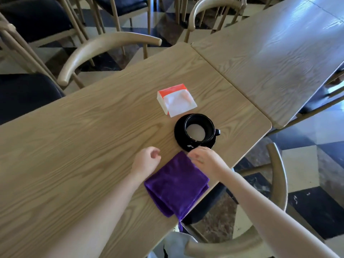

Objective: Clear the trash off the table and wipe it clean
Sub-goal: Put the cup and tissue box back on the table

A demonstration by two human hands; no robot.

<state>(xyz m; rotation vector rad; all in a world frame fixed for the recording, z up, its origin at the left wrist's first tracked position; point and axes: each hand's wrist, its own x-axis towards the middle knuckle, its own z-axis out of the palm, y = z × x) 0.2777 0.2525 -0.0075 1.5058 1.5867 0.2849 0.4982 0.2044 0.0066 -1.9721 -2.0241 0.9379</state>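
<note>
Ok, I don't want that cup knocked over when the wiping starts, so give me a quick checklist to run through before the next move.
1. Purple cloth within reach, folded flat at the table edge: ok.
2. Right hand gripping the cloth: not ok, it is at the cloth's far corner with nothing held.
3. Left hand free: ok, loosely curled, empty.
4. Black cup upright on its saucer: ok, but close to the right hand.
5. Tissue pack off the table: not ok.
6. Cup empty: cannot tell, pale contents or bottom.
</note>
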